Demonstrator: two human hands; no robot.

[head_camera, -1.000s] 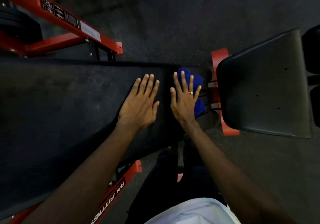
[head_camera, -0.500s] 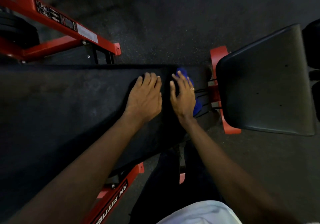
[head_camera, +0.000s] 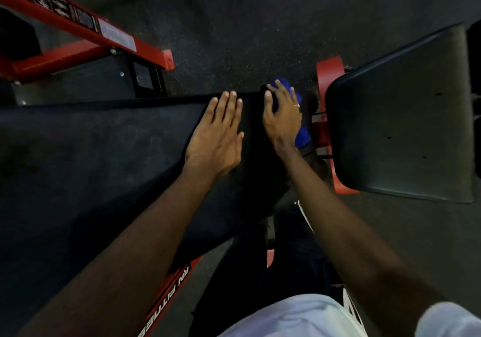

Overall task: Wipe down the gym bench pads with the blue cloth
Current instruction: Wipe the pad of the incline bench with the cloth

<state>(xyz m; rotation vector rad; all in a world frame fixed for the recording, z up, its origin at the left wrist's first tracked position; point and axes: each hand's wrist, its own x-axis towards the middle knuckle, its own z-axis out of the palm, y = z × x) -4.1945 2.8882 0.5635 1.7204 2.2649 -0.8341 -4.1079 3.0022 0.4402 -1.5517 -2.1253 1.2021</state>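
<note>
At 10 o'clock, red frame [head_camera: 86, 27] on dark floor. Long black pad [head_camera: 104, 154] runs in from 9 o'clock; left hand [head_camera: 218, 133] lies flat on it, fingers straight, holding nothing. Just beside, right hand [head_camera: 282, 118] curls over blue cloth [head_camera: 303, 133] at pad's end. Seat pad [head_camera: 403, 115] at 3 o'clock.

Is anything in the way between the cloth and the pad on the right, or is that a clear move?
Only the gap between the two pads, where the red frame stands. The cloth lies under the right hand at the end of the long pad. Nothing visible lies on the right pad.
</note>
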